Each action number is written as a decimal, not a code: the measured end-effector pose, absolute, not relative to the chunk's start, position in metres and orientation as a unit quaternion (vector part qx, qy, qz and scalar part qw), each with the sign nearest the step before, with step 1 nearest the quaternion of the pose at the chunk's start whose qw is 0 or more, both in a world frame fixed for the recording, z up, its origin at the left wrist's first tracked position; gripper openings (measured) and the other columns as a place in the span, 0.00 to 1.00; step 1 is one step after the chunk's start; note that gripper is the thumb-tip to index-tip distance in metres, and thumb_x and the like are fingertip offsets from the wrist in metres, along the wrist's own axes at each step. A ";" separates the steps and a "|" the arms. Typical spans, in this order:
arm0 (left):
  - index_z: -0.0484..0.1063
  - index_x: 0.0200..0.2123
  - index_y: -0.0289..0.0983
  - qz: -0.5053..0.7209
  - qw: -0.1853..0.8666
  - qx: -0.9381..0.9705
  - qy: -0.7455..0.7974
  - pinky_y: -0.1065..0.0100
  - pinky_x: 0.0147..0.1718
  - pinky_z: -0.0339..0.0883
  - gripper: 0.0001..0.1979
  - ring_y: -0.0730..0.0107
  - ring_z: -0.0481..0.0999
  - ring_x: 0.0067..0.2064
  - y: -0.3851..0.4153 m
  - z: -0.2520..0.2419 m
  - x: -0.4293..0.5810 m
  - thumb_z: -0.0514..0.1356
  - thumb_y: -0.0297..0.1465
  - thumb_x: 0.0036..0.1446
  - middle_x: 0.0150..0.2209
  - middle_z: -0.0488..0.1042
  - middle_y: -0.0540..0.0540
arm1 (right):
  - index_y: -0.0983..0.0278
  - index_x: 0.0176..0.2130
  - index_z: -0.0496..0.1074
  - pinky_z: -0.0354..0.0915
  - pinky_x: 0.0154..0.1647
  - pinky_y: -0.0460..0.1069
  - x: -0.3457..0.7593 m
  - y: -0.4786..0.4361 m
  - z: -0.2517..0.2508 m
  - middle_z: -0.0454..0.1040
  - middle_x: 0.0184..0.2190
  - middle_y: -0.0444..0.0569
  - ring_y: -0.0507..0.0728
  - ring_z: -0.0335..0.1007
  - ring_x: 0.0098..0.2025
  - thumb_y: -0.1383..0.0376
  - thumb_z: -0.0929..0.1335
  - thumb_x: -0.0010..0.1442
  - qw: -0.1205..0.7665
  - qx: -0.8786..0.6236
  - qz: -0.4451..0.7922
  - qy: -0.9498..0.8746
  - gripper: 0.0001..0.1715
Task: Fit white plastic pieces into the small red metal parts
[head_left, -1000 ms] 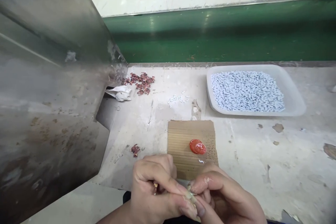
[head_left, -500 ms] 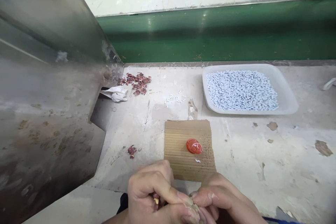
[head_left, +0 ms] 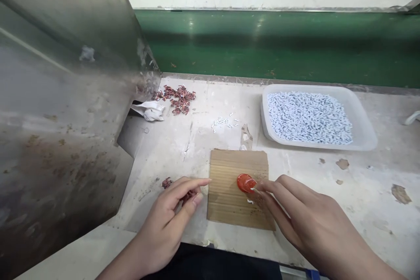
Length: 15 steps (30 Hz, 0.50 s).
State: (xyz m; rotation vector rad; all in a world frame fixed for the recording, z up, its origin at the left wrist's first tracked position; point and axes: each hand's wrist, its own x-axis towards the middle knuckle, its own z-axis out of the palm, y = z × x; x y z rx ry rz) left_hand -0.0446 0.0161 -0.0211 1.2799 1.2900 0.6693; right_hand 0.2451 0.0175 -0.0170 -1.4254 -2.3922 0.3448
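My left hand (head_left: 166,221) is partly curled just left of a corrugated cardboard piece (head_left: 226,205), its index finger stretched toward it. Small reddish-brown pieces (head_left: 187,197) show between its thumb and fingers. At the cardboard's right side, my right hand (head_left: 305,212) pinches a tiny white piece (head_left: 253,189) at the edge of a glossy red disc (head_left: 243,182). A loose white squiggle-shaped piece (head_left: 250,201) lies on the cardboard below the disc. One reddish-brown piece (head_left: 166,182) rests on the table behind my left hand.
A translucent tub (head_left: 364,133) full of small whitish pieces stands back right. Several white pieces (head_left: 225,121) lie loose at mid-table. Reddish-brown pieces (head_left: 180,99) are heaped at back left, near a crumpled white tissue (head_left: 152,111). A metal panel (head_left: 65,109) borders the left; a green wall (head_left: 262,48) the back.
My hands, together at the bottom edge earlier, have separated. The right has moved forward to the red disc; the left has moved left and forward beside the cardboard. The view has shifted slightly.
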 end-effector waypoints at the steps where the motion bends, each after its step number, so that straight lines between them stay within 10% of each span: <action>1: 0.82 0.52 0.52 0.294 0.559 0.545 0.551 0.65 0.47 0.75 0.12 0.65 0.79 0.46 0.017 -0.022 -0.046 0.61 0.33 0.70 0.44 0.82 0.49 | 0.62 0.45 0.71 0.55 0.20 0.47 0.244 0.020 -0.016 0.64 0.28 0.42 0.51 0.65 0.21 0.59 0.59 0.80 0.155 -0.494 0.115 -0.848 0.16; 9: 0.81 0.34 0.41 0.320 0.562 0.519 0.559 0.69 0.34 0.78 0.02 0.66 0.84 0.34 0.018 -0.019 -0.043 0.68 0.29 0.60 0.33 0.85 0.48 | 0.61 0.43 0.70 0.59 0.21 0.47 0.242 0.027 -0.003 0.66 0.28 0.43 0.51 0.68 0.22 0.59 0.57 0.80 0.140 -0.479 0.106 -0.860 0.18; 15: 0.85 0.38 0.41 0.277 0.517 0.561 0.584 0.64 0.35 0.73 0.06 0.63 0.81 0.35 0.026 -0.018 -0.047 0.65 0.31 0.63 0.34 0.85 0.46 | 0.58 0.41 0.75 0.65 0.22 0.40 0.242 0.012 0.000 0.75 0.32 0.45 0.51 0.75 0.29 0.57 0.69 0.73 0.301 -0.590 0.327 -0.674 0.09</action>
